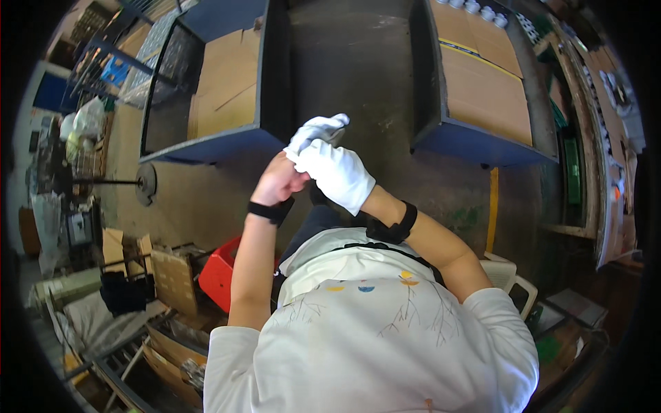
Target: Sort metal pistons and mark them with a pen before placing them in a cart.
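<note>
In front of my body, my two hands meet over the floor. My right hand (335, 175) wears a white glove, and its fingers are closed on the cuff of a second white work glove (315, 131). That second glove sits over the front of my left hand (277, 177), whose back and wrist are bare. Its fabric bunches near the knuckles, and the finger ends point away to the right. The fingers of my left hand are mostly hidden by the gloves. Black bands (270, 210) circle both wrists.
Two dark blue-grey bins lined with cardboard stand ahead, one left (227, 141) and one right (475, 141), with a floor strip between them. A red stool (219, 275) is at my left, a pale plastic chair (506, 275) at my right. Cardboard boxes (174, 279) lie lower left.
</note>
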`<state>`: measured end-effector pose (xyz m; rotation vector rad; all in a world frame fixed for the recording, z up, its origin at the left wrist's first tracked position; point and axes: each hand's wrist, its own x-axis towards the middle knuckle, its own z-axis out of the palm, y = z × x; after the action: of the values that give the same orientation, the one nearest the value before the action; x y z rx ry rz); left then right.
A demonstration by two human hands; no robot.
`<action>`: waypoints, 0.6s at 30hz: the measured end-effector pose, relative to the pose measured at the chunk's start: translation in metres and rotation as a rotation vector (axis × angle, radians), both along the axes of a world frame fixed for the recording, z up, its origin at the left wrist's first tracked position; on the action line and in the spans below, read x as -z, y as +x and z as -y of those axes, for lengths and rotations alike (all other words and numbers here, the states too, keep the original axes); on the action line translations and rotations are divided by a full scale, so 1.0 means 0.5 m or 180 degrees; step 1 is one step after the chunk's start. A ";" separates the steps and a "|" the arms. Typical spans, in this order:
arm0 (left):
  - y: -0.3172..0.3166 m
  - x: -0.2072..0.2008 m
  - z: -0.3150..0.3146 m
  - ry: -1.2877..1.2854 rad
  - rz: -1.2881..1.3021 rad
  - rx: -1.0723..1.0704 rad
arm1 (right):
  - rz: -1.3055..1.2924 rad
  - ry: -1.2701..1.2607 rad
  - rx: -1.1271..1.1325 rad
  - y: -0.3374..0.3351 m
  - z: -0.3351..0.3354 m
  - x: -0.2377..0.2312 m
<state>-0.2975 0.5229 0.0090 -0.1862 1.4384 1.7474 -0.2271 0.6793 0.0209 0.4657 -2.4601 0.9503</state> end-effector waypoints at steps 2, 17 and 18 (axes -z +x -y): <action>-0.052 -0.004 0.045 0.1473 0.1261 0.0065 | 0.0343 -0.0333 0.0120 -0.016 -0.014 0.014; -0.275 -0.012 0.020 0.2356 -0.0890 -0.0660 | -0.0221 -0.0529 -0.0224 -0.304 0.078 -0.060; -0.294 -0.001 0.025 0.2257 -0.0820 -0.0759 | -0.0151 -0.0201 -0.0068 -0.319 0.084 -0.060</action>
<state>-0.4443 0.5103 0.0096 0.2650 0.9019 2.4371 -0.3864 0.6375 0.0510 0.4885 -2.3799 1.0109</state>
